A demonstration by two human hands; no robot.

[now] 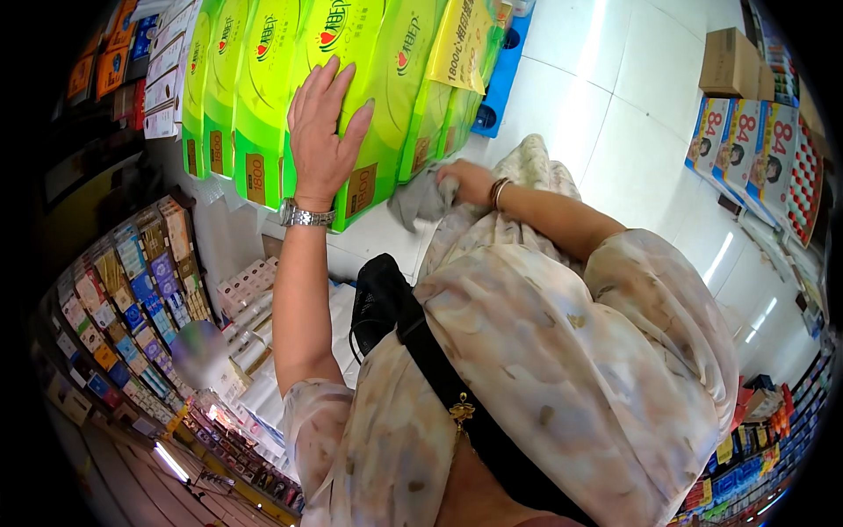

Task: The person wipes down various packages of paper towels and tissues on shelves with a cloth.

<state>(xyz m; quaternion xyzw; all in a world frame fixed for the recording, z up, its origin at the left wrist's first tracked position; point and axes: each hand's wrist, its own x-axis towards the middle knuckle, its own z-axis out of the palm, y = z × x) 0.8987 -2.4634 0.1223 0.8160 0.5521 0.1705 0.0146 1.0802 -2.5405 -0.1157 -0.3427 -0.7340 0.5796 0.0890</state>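
My left hand (323,135) lies flat on a row of green and yellow plastic-wrapped tissue packs (263,92), its fingers spread a little and nothing in its grasp. A metal watch is on that wrist. Lower right of the packs, my right hand (466,183) is closed on a grey cloth (425,197), which hangs beside the bottom edge of the nearest pack. Bracelets circle the right wrist. A yellow printed sheet (461,46) is on the packs at their right end.
A blue plastic pallet (504,79) juts out beside the packs. Printed cartons (744,141) and a brown cardboard box (730,62) stand at the right across the tiled floor (632,138). Stocked shelves (132,296) are at the lower left. A black bag (379,300) hangs at my side.
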